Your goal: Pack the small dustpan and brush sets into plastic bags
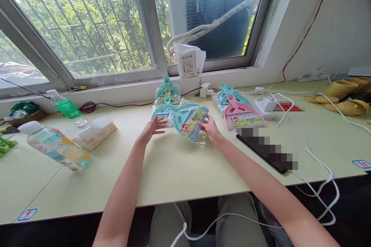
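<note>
Honestly, right hand only pinches the bagged teal dustpan set by its edge above the worktop; left hand looks open, empty. Slick wrap could slip.

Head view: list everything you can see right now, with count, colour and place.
held dustpan set: one, teal, wrapped, table centre
left pile of sets: several, teal and pale green, behind it
right pile of sets: several, pink on teal, right of centre
lying bottle: one, clear, left
green-label bottle: one, far left
tissue pack: one, left
phone: one, black, right
cables: white, right
bowls: tan stack, far right
left hand: open, beside set
right hand: fingers gripping set
</note>
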`<state>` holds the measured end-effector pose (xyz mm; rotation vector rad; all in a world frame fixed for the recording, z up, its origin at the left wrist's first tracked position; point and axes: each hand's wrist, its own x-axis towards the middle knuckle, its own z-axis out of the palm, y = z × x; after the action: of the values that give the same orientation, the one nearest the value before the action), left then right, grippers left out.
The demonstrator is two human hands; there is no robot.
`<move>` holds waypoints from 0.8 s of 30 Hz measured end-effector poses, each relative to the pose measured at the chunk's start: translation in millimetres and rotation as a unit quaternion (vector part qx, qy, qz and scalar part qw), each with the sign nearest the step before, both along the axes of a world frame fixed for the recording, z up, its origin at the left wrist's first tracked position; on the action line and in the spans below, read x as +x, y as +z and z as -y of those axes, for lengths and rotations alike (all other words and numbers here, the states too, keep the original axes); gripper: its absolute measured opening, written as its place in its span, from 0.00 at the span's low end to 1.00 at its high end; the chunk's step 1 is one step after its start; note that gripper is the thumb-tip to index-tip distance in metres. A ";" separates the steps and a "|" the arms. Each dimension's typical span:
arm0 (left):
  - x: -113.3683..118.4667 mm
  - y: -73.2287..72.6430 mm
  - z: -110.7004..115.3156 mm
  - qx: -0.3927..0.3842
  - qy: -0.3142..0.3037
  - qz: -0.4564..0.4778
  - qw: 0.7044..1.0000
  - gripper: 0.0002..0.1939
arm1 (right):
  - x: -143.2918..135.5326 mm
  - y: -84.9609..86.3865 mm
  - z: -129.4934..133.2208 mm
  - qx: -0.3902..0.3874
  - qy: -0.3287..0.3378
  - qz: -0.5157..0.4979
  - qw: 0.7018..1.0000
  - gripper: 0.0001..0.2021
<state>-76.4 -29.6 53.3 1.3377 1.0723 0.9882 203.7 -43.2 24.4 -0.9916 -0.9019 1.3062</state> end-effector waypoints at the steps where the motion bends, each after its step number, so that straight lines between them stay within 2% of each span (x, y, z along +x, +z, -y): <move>1: 7.4 -0.5 1.8 0.001 -0.019 -0.037 0.999 0.35 | 0.0 -1.0 -0.3 0.001 0.006 0.004 1.000 0.19; 3: 21.8 -3.6 2.3 0.011 -0.022 -0.089 0.996 0.29 | -0.4 -2.8 -0.8 -0.001 0.016 0.009 1.000 0.18; 4: 26.2 -5.4 0.7 0.018 -0.003 -0.096 0.995 0.27 | -0.5 -3.2 -0.9 -0.002 0.020 0.009 1.000 0.18; 6: 24.5 -8.0 -5.2 0.035 0.078 -0.082 0.993 0.23 | -0.6 -2.8 -0.7 -0.002 0.028 0.010 1.000 0.17; 8: 7.6 -9.0 -12.4 0.054 0.207 -0.055 0.975 0.18 | 0.1 -1.3 -0.4 0.004 0.041 0.013 0.999 0.17; 10: -20.0 -9.5 -17.4 0.054 0.379 -0.035 0.923 0.14 | 1.5 0.1 -0.5 0.008 0.047 0.011 0.999 0.18; 12: -49.4 -11.2 -18.2 0.037 0.549 -0.058 0.833 0.15 | 3.3 0.4 -1.1 0.008 0.038 -0.005 0.999 0.19; 13: -61.6 -12.6 -17.0 0.039 0.605 -0.104 0.788 0.16 | 4.2 -0.1 -1.5 0.007 0.031 -0.016 0.999 0.19; 14: -70.7 -14.2 -15.1 0.041 0.647 -0.154 0.746 0.16 | 4.8 -1.0 -2.0 0.006 0.024 -0.026 0.999 0.19; 15: -76.0 -15.6 -12.7 0.039 0.664 -0.178 0.725 0.17 | 5.2 -2.0 -2.4 0.007 0.019 -0.035 0.999 0.18; 17: -74.1 -16.7 -8.2 0.033 0.677 -0.220 0.702 0.27 | 4.9 -4.0 -2.8 0.011 0.017 -0.045 0.999 0.18; 19: -57.2 -14.2 -5.1 0.063 0.673 -0.238 0.698 0.40 | 3.3 -5.0 -2.1 0.019 0.023 -0.050 0.998 0.19; 20: -44.5 -11.7 -4.2 0.109 0.665 -0.239 0.699 0.42 | 2.1 -4.9 -1.4 0.023 0.028 -0.051 0.998 0.19; 21: -29.8 -8.9 -3.6 0.166 0.632 -0.232 0.720 0.42 | 0.7 -4.5 -0.3 0.027 0.033 -0.052 0.998 0.19; 22: -14.0 -6.3 -3.0 0.207 0.562 -0.205 0.774 0.39 | -0.6 -3.8 0.8 0.031 0.037 -0.053 0.997 0.19; 23: 2.5 -4.4 -2.3 0.220 0.466 -0.159 0.842 0.34 | -1.7 -3.0 2.0 0.035 0.042 -0.055 0.997 0.19; 24: 19.0 -3.6 -1.2 0.199 0.355 -0.101 0.908 0.31 | -2.5 -2.2 3.1 0.039 0.048 -0.056 0.997 0.20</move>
<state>-57.4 -28.4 49.7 1.4130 1.6407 1.7040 201.2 -46.3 22.2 -0.8150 -0.9151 1.3830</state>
